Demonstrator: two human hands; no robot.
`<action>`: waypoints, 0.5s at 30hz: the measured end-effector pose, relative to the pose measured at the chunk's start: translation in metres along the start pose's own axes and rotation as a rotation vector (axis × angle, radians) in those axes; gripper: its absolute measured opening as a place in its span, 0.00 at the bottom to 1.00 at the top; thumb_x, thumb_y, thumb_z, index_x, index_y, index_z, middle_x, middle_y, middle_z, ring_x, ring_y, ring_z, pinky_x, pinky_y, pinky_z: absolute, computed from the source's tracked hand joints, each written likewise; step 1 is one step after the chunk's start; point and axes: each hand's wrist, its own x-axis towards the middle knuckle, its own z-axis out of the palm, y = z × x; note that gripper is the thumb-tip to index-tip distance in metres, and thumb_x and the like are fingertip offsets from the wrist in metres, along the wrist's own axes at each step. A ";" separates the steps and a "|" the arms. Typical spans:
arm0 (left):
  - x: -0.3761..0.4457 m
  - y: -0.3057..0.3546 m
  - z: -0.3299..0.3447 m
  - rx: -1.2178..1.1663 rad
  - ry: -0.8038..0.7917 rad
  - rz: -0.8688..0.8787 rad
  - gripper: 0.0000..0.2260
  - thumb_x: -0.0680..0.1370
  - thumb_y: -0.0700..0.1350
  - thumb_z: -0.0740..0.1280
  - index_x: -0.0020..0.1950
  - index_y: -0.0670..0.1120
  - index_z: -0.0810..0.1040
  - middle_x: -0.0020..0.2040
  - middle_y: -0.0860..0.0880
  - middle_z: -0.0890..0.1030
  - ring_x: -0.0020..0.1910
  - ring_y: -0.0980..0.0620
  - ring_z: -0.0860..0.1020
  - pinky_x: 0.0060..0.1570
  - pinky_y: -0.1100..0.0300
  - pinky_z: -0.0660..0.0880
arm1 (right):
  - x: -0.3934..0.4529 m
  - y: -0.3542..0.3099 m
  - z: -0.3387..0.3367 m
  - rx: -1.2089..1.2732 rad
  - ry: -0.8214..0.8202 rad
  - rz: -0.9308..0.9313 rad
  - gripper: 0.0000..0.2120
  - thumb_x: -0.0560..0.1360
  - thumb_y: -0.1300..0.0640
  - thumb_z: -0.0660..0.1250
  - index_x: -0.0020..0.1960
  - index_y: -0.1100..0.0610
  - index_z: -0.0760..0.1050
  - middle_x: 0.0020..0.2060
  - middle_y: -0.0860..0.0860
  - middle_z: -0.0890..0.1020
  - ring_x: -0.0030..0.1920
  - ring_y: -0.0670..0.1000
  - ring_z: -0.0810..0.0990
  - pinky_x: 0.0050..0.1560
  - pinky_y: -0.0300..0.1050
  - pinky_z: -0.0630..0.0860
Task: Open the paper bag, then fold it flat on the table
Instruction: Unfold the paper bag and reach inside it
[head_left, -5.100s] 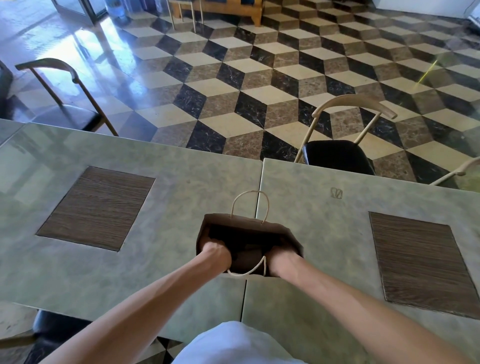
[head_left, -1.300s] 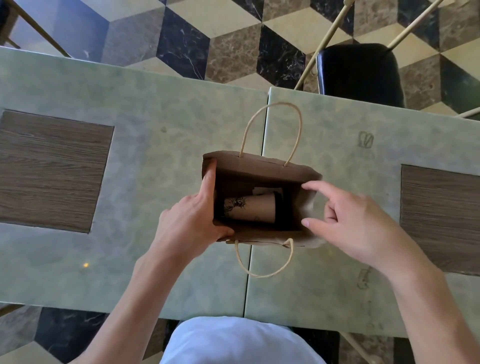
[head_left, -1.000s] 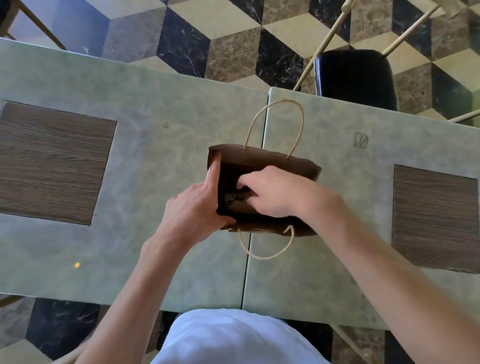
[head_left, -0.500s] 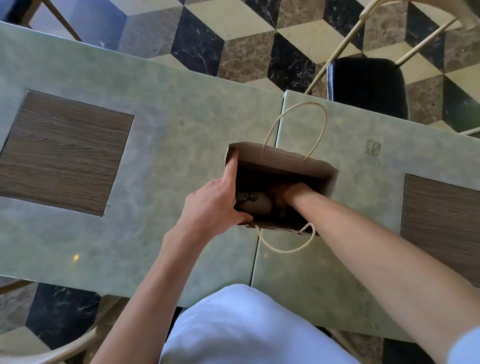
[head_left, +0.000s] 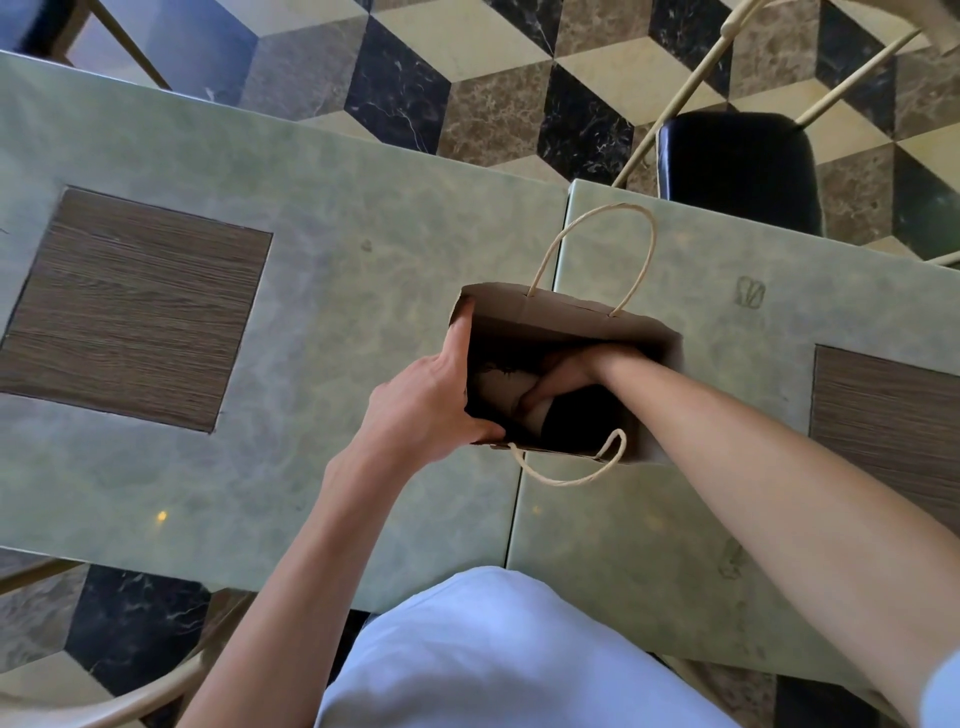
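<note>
My arms are bare to past the elbow; a pale blue-white garment (head_left: 498, 654) covers my front, and a matching sleeve edge (head_left: 943, 686) shows at right.

Your bare hands work a matt brown paper bag (head_left: 566, 317) with twisted paper-cord handles (head_left: 597, 244). It stands on a smooth, faintly glossy green marbled table (head_left: 337, 270) inset with rough-grained dark wood panels (head_left: 135, 306). Beyond, the stone floor (head_left: 493, 93) is polished.
</note>
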 end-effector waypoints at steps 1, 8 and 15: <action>0.000 0.000 0.000 -0.003 -0.001 -0.005 0.53 0.67 0.55 0.76 0.76 0.58 0.37 0.40 0.57 0.68 0.45 0.49 0.70 0.42 0.53 0.72 | -0.001 -0.001 0.000 0.034 -0.013 0.002 0.40 0.62 0.33 0.71 0.71 0.45 0.69 0.65 0.50 0.77 0.61 0.57 0.77 0.61 0.51 0.73; -0.002 0.003 -0.003 -0.008 -0.002 -0.027 0.53 0.66 0.55 0.76 0.75 0.60 0.38 0.47 0.55 0.71 0.50 0.45 0.75 0.49 0.47 0.77 | -0.008 0.000 0.000 0.397 -0.034 0.034 0.16 0.66 0.45 0.75 0.49 0.50 0.77 0.42 0.50 0.81 0.43 0.52 0.81 0.50 0.48 0.77; -0.004 0.004 -0.007 0.000 -0.001 -0.041 0.52 0.66 0.52 0.76 0.76 0.60 0.40 0.41 0.56 0.71 0.44 0.47 0.72 0.47 0.47 0.78 | -0.013 -0.001 -0.002 0.539 -0.105 0.174 0.17 0.65 0.47 0.77 0.44 0.54 0.73 0.44 0.55 0.80 0.42 0.56 0.79 0.46 0.54 0.79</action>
